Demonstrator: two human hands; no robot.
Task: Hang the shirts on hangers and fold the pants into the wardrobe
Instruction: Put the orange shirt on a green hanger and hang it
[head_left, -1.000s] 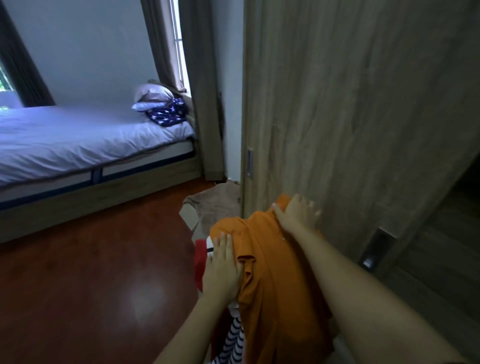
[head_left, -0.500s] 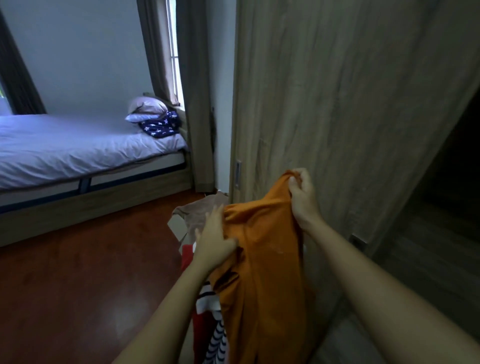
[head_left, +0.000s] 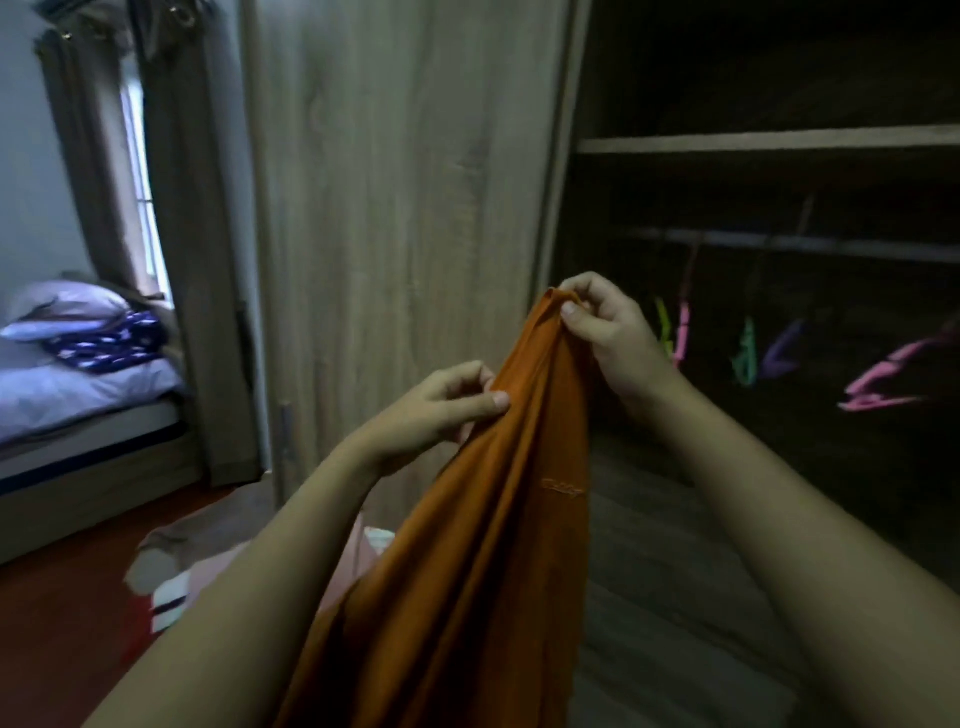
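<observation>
Dim room, window (head_left: 136, 171) daylight at left, wardrobe interior (head_left: 779, 322) dark, soft blur

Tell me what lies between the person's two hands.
In the head view, only the orange shirt, bunched; the left hand and the right hand both pinch it.

The orange shirt (head_left: 483, 545) has been lifted higher, pinched at its top by the right hand (head_left: 608, 332) and lower by the left hand (head_left: 441, 410). The open wardrobe (head_left: 769, 140) with hangers (head_left: 748, 353) has been brought into view.
</observation>
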